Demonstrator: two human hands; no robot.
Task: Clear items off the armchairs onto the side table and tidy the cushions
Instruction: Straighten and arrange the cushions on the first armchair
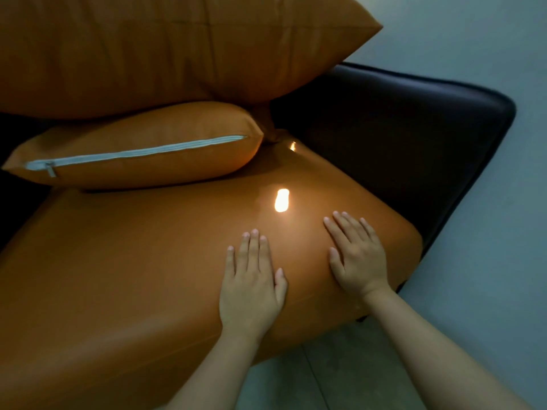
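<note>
Your left hand (251, 287) and right hand (356, 255) are lying flat, fingers straight and gripping nothing, pressing the seat cushion (118, 261) near its front right corner.

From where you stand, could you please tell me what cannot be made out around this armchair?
- Head view: back cushion, cut off by the top and left edges.
- Head view: the seat behind the small cushion, hidden by it.
- Head view: armchair frame, its left side lost in shadow.
- Head view: seat cushion under the left hand and right hand, covered by them.
</note>
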